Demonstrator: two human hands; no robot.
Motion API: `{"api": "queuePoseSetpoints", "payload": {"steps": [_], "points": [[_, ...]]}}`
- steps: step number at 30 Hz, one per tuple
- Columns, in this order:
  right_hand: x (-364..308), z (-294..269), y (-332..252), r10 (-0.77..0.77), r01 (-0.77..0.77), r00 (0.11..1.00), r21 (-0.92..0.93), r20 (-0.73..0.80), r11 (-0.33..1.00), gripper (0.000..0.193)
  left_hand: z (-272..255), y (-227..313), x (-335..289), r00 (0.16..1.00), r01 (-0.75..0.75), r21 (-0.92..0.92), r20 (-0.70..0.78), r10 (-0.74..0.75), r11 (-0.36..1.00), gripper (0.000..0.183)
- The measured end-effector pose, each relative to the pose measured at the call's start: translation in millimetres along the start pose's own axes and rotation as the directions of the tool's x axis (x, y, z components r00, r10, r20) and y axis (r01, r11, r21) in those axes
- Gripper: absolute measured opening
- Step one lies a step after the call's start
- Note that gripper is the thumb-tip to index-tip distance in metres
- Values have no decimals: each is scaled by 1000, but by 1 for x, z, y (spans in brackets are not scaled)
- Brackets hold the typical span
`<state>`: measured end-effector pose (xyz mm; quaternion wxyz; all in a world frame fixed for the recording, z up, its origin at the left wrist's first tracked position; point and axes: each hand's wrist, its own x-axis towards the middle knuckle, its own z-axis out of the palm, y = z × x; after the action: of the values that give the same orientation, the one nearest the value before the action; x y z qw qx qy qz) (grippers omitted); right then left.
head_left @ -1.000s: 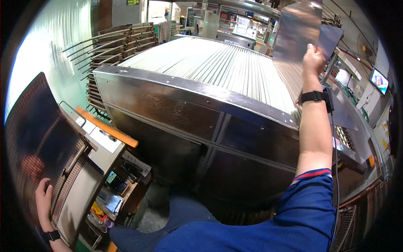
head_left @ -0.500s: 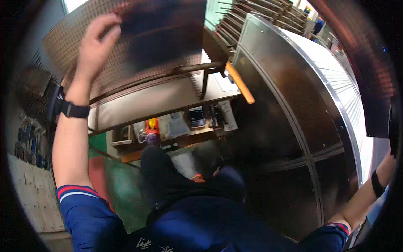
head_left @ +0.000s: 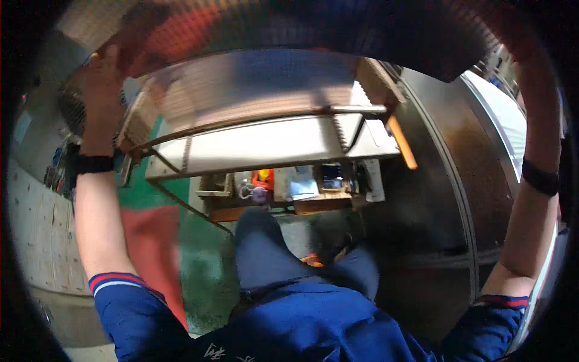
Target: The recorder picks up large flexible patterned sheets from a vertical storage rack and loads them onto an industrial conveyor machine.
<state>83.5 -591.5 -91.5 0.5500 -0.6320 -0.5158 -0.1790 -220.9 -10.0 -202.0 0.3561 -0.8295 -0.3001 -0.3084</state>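
Note:
A large dark sheet with a fine dotted pattern [head_left: 338,36] spans the top of the view, raised above a slotted rack. My left hand [head_left: 101,90] is at its left end, with the fingers blurred and closed against the edge. On the far right, my right hand [head_left: 537,78] reaches up to the sheet's right end; its fingertips blend into the dark there. Both wrists wear black bands. Below the sheet stands the rack with toothed side strips [head_left: 338,133], a metal bar [head_left: 271,120] along its front and brownish sheet material inside.
An orange strip [head_left: 402,142] sticks out at the rack's right corner. Under it, a shelf holds a purple mug [head_left: 260,194], a red-and-yellow object [head_left: 263,178] and a dark-screened device [head_left: 332,176]. A dark metal cabinet [head_left: 434,175] stands at right; a red panel [head_left: 154,253] lies left.
The dark sheet has swung level across the top of the view. My left hand, earlier raised with fingers apart, is now at its left edge. My right arm has risen.

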Motion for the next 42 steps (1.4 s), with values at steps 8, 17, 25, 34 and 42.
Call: {"api": "queuePoseSetpoints", "payload": {"steps": [8,17,25,34,42], "points": [[40,86,61,291,-239,934,244,-207,940,44,35,38,3,896,368,-928,371,-244,-61,46],[60,116,95,346,-296,936,394,-60,870,35,46,61,1,933,332,-882,359,-20,-335,44],[82,157,128,342,-267,934,427,-108,864,31,63,41,-4,849,490,-823,526,-59,-288,39],[84,159,126,305,-229,946,438,-111,869,30,85,39,-1,877,433,-859,472,-93,-274,41],[36,129,157,468,-435,883,304,-40,848,32,81,37,-5,858,484,-874,482,-177,-37,38]]}}
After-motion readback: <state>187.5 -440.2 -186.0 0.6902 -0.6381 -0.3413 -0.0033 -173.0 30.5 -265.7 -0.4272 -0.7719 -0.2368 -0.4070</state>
